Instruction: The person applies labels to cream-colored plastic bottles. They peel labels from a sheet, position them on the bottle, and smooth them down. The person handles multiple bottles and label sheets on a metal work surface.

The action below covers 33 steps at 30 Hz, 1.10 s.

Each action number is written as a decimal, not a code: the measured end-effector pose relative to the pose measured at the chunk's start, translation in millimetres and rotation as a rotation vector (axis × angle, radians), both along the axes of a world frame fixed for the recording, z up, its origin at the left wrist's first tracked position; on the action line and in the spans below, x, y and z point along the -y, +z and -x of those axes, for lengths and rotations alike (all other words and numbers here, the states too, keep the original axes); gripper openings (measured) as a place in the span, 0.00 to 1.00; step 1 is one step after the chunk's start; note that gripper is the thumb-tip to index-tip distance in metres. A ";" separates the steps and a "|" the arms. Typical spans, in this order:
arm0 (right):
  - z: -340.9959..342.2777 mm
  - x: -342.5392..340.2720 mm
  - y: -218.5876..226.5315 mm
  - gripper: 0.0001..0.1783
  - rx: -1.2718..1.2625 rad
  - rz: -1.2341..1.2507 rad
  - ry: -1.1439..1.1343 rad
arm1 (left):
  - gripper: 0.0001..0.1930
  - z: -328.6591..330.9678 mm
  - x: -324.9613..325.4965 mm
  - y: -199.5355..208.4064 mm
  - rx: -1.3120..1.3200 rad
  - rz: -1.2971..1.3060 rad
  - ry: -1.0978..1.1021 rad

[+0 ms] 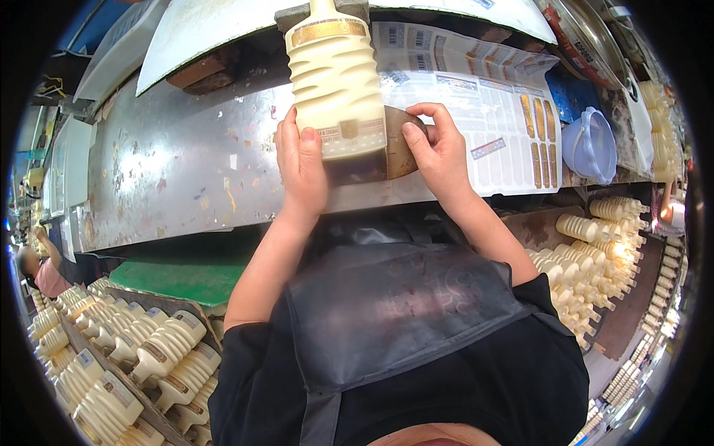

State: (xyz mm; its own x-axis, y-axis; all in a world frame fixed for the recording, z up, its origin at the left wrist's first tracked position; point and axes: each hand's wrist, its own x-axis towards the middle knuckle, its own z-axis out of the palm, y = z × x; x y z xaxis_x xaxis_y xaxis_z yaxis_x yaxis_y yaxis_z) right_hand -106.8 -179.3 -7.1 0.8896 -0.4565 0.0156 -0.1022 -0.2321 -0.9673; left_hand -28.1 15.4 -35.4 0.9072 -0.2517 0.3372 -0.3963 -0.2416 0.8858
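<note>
A cream bottle (338, 85) with wavy ridged sides lies on a dark support on the metal table, neck pointing away from me. A gold label (327, 31) crosses its shoulder; a band with print and a small brown emblem runs near its base. My left hand (301, 160) is closed around the bottle's lower left side, thumb on top by the band. To the right of the base, my right hand (440, 152) rests at a brown rounded piece (401, 141), thumb on its edge and fingers curled. Whatever is between these fingers is hidden.
Label sheets (498, 111) with gold and silver strips spread right of the bottle. A pale blue bucket (589, 145) stands beyond them. Many similar bottles fill racks at lower left (171, 346) and right (580, 260). Another person (50, 271) is at far left.
</note>
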 end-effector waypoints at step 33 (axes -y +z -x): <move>1.6 -24.2 53.9 0.15 0.674 0.948 0.270 | 0.38 5.0 -5.8 18.3 0.294 -0.204 0.070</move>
State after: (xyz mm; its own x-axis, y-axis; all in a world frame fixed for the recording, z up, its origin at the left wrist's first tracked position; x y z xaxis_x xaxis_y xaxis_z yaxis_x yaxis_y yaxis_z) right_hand -108.4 -155.1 46.8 0.6383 0.1895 0.7461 0.5223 -0.8186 -0.2389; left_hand -33.1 21.3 -17.2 0.7962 -0.2810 0.5359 -0.6033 -0.4370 0.6672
